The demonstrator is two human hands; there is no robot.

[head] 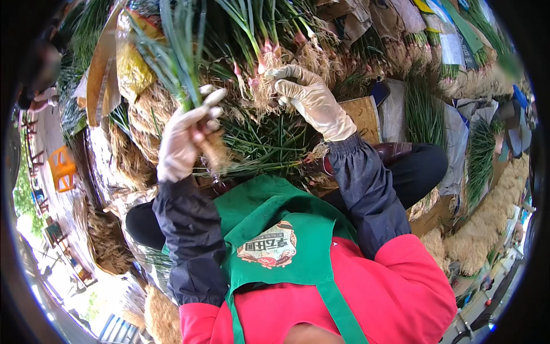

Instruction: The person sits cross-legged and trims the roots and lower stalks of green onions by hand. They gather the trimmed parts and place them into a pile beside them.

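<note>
My left hand (pixel 182 137), in a pale glove, is closed around a small bunch of green onions (pixel 189 56). Their leaves point up and away from me, and the pinkish bulbs and tan roots hang below my fingers, a little blurred. My right hand (pixel 311 96), gloved as well, is at the near edge of a heap of green onions (pixel 268 47) with reddish bulbs and stringy roots. Its thumb and forefinger are curved and apart, right beside the bulbs. Loose green onions (pixel 266 142) lie between my hands and the green apron (pixel 279 249) on my lap.
Bundled onions (pixel 423 112) and tan root ends (pixel 485 219) line the right side. A yellow plastic sack (pixel 135 69) and a cardboard flap (pixel 101 73) stand at the left. Farther left is an orange plastic stool (pixel 62 167). Cardboard (pixel 361 116) lies beyond my right forearm.
</note>
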